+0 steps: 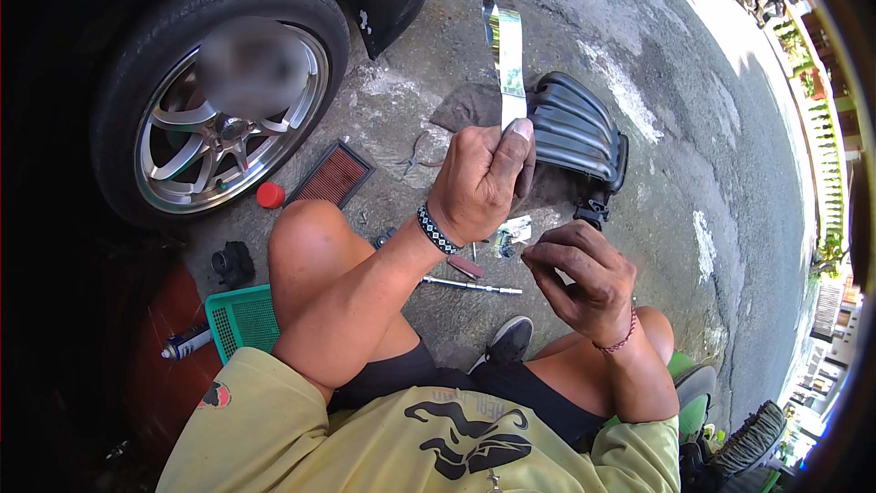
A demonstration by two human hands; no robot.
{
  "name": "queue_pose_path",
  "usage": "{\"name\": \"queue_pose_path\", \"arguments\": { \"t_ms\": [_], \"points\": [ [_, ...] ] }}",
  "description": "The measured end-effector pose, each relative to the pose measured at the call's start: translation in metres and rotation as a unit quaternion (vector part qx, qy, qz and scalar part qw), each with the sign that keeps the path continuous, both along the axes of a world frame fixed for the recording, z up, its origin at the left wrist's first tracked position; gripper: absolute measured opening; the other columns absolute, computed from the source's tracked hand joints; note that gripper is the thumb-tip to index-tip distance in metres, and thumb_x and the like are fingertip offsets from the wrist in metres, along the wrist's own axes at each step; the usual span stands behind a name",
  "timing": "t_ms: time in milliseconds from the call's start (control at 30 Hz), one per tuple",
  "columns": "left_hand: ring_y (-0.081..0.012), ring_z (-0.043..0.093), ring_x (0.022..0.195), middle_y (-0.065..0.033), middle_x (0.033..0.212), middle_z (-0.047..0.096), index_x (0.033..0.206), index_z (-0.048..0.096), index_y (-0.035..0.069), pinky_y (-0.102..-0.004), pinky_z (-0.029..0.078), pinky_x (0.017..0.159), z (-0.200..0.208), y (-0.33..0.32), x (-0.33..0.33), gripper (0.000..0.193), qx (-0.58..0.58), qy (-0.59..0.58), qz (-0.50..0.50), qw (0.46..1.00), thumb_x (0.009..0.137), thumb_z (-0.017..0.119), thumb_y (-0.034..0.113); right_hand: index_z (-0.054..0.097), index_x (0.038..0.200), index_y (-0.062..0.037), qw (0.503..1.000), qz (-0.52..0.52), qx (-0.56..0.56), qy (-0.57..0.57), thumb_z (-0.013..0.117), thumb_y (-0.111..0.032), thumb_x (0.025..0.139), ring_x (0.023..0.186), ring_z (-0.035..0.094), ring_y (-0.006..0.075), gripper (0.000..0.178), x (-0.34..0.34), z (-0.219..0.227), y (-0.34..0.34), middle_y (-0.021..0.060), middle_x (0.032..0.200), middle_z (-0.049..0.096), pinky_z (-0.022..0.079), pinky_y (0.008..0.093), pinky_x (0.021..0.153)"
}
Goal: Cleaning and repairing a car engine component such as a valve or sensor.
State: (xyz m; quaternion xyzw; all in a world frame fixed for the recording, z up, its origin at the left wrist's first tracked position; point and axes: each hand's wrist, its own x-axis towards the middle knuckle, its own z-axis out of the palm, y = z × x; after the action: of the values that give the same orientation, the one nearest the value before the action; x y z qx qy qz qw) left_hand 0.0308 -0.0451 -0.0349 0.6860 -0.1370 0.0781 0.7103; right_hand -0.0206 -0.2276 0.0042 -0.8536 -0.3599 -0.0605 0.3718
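Observation:
My left hand (482, 175) is raised in the middle, thumb and fingers pinched on the lower end of a shiny, mirror-like metal strip (511, 59). The strip stands upright and curls over at its top. To the right and lower, my right hand (584, 278) is curled, thumb and fingertips together; what they hold, if anything, cannot be made out. Beyond my hands a black ribbed plastic housing (575, 132) lies on a dark grey cloth (464, 108). Below my left wrist are a dark red folded tool (465, 267) and a long metal socket bar (473, 287).
A car wheel (228, 132) stands at the left. Near it are a reddish air filter (334, 175), a red cap (270, 194) and a black part (234, 262). Pliers (420, 153) lie beyond my left wrist. A green basket (239, 321) and spray can (187, 342) sit lower left.

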Motion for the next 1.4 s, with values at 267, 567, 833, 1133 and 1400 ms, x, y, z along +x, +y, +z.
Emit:
{"name": "queue_pose_path", "arguments": {
  "t_ms": [267, 567, 833, 1133, 1400],
  "points": [
    [-0.0112, 0.049, 0.047, -0.0053, 0.052, 0.051, 0.064, 0.052, 0.000, -0.0272, 0.036, 0.047, -0.0024, -0.0014, 0.0002, 0.057, -0.023, 0.016, -0.008, 1.000, 0.105, 0.038, 0.037, 0.069, 0.097, -0.0045, 1.000, -0.011, 0.001, 0.005, 0.077, -0.001, 0.074, 0.076, 0.066, 0.0256, 0.025, -0.0006, -0.0029, 0.0006, 0.0101, 0.087, 0.066, 0.053, 0.0340, 0.062],
    [-0.0116, 0.048, 0.046, -0.0057, 0.052, 0.051, 0.064, 0.050, 0.000, -0.0276, 0.036, 0.046, -0.0015, -0.0005, 0.0008, 0.055, -0.009, -0.011, -0.002, 1.000, 0.105, 0.036, 0.035, 0.069, 0.091, -0.0031, 1.000, -0.014, -0.008, 0.011, 0.077, 0.004, 0.073, 0.075, 0.067, 0.0230, 0.021, -0.0013, 0.0017, 0.0012, 0.0104, 0.083, 0.067, 0.053, 0.0314, 0.064],
    [-0.0130, 0.048, 0.044, -0.0055, 0.051, 0.050, 0.065, 0.051, 0.000, -0.0288, 0.036, 0.045, 0.0009, 0.0007, -0.0009, 0.055, 0.013, -0.015, -0.005, 1.000, 0.106, 0.035, 0.033, 0.070, 0.093, -0.0049, 1.000, -0.011, 0.010, -0.016, 0.077, 0.003, 0.071, 0.074, 0.066, 0.0229, 0.025, -0.0001, -0.0003, 0.0003, 0.0091, 0.084, 0.066, 0.053, 0.0319, 0.062],
    [-0.0126, 0.047, 0.044, -0.0051, 0.050, 0.049, 0.065, 0.051, 0.000, -0.0290, 0.036, 0.045, 0.0014, 0.0004, -0.0023, 0.054, 0.023, -0.037, -0.004, 0.999, 0.106, 0.035, 0.032, 0.071, 0.095, -0.0059, 1.000, -0.009, -0.003, 0.005, 0.077, 0.002, 0.072, 0.075, 0.066, 0.0233, 0.025, -0.0007, -0.0024, 0.0012, 0.0090, 0.085, 0.066, 0.053, 0.0320, 0.062],
    [-0.0108, 0.046, 0.046, -0.0044, 0.051, 0.050, 0.065, 0.052, 0.000, -0.0283, 0.035, 0.046, 0.0001, -0.0005, -0.0012, 0.057, 0.010, -0.009, 0.012, 1.000, 0.106, 0.036, 0.036, 0.070, 0.100, -0.0046, 1.000, 0.010, -0.008, -0.004, 0.076, 0.001, 0.072, 0.077, 0.065, 0.0258, 0.029, 0.0011, -0.0043, 0.0016, 0.0102, 0.086, 0.065, 0.052, 0.0348, 0.064]
  ]
}}
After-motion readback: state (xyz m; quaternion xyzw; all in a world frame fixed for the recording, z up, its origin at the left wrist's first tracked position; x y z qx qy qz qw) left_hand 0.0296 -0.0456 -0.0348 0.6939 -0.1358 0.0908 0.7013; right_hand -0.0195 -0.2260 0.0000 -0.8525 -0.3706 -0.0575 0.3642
